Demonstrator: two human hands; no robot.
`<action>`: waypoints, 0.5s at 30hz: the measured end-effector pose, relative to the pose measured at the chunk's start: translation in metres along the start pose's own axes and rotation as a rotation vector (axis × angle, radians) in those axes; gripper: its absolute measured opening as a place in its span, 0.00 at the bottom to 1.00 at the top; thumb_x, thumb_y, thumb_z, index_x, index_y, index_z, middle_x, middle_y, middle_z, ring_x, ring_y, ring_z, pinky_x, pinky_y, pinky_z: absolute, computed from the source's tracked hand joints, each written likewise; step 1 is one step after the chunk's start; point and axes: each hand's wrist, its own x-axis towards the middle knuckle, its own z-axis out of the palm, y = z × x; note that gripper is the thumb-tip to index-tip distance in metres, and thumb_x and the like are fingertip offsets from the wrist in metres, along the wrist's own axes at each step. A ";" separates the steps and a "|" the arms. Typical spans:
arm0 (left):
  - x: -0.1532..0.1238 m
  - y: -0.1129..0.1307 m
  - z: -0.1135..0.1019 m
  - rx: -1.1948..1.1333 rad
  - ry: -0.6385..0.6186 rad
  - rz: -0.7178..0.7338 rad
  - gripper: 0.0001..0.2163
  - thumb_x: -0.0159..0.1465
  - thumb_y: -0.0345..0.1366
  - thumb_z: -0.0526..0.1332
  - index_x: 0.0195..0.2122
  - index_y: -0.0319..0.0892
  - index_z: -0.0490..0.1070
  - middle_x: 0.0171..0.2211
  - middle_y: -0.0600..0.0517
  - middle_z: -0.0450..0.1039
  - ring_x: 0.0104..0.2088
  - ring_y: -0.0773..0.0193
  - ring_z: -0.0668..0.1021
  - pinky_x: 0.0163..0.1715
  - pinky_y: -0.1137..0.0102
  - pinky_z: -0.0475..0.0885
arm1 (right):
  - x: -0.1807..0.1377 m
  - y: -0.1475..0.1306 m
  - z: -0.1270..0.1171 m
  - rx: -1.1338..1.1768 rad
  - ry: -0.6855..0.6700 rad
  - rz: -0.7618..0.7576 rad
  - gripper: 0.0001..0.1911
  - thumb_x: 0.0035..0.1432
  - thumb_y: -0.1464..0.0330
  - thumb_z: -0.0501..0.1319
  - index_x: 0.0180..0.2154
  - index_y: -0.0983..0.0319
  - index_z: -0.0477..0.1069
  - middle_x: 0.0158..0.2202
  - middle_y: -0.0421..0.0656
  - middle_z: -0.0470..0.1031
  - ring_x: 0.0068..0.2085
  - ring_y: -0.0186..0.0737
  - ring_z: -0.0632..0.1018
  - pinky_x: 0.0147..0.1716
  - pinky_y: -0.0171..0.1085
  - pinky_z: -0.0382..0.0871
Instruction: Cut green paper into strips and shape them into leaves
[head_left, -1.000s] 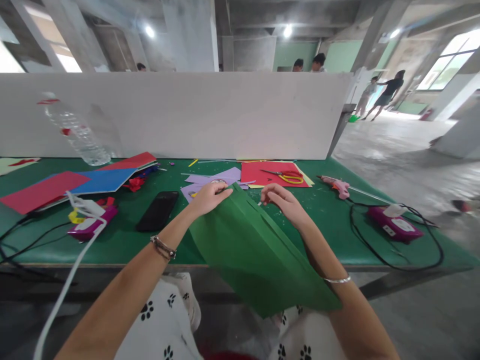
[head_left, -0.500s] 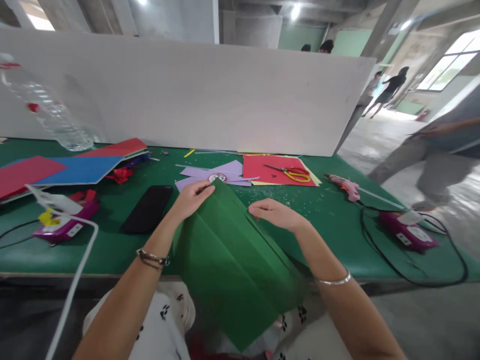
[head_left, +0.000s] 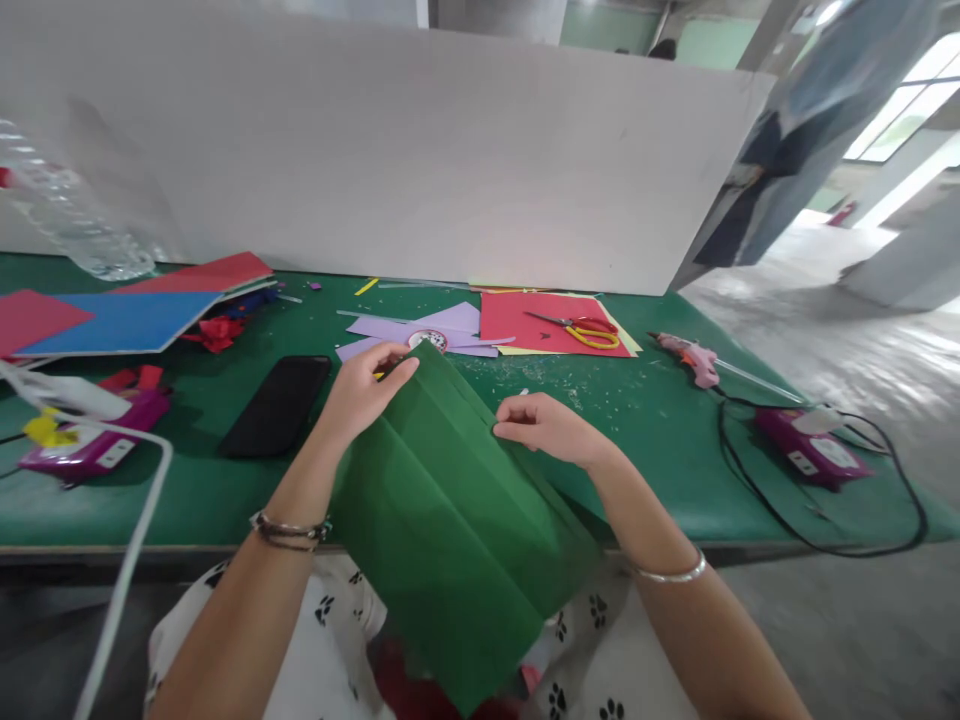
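Left hand (head_left: 367, 392) and right hand (head_left: 547, 428) pinch a green sheet (head_left: 442, 510) at the desk's near edge

The green desk (head_left: 652, 470) spreads out beneath and around the fingers, and a white panel (head_left: 390, 160) stands across its far side, well beyond them. Past the panel's end, far off on the right fingers' side, is what looks like a person (head_left: 817, 110), though the blur makes this uncertain.

The green sheet hangs down from the fingers, over the near edge toward the lap, tilted and creased lengthwise. The left fingers are clamped on its top corner, thumb in front; the right fingers are closed together, pinching its edge.

Well out past the left fingers lie a blue board (head_left: 142, 322) and, farther back, a leaning clear bottle (head_left: 90, 225). Red paper (head_left: 499, 325) lies flat beyond the gap between the hands, and lilac paper (head_left: 459, 320) just beyond the left fingers.

A purple power strip (head_left: 780, 432) sits well outward of the right fingers. A black phone (head_left: 279, 405) lies near the left fingers, on their outer side. The pink glue gun (head_left: 701, 365) rests beyond and outward of the right fingers; red-and-yellow scissors (head_left: 576, 328) lie on the red paper, beyond those same fingers. Tiny pale scraps dot the desk ahead of them.
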 end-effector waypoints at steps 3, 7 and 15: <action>-0.004 0.005 -0.003 -0.057 -0.056 -0.011 0.15 0.52 0.47 0.54 0.28 0.39 0.68 0.25 0.53 0.68 0.26 0.67 0.69 0.27 0.74 0.64 | -0.006 0.000 0.002 -0.017 -0.078 -0.008 0.09 0.50 0.66 0.54 0.23 0.63 0.60 0.16 0.31 0.53 0.18 0.25 0.55 0.18 0.29 0.50; -0.008 0.005 -0.004 0.006 -0.220 -0.033 0.17 0.52 0.50 0.53 0.26 0.40 0.69 0.17 0.57 0.62 0.17 0.71 0.62 0.17 0.76 0.55 | -0.010 -0.002 0.010 -0.041 -0.127 -0.054 0.09 0.52 0.66 0.53 0.24 0.63 0.59 0.17 0.32 0.53 0.19 0.25 0.55 0.19 0.29 0.50; -0.003 -0.007 -0.023 0.091 -0.002 -0.035 0.15 0.50 0.49 0.54 0.23 0.40 0.68 0.18 0.56 0.62 0.19 0.70 0.61 0.18 0.75 0.55 | -0.009 0.000 0.010 -0.103 -0.095 -0.055 0.11 0.53 0.65 0.52 0.22 0.63 0.59 0.16 0.32 0.50 0.19 0.26 0.52 0.19 0.30 0.47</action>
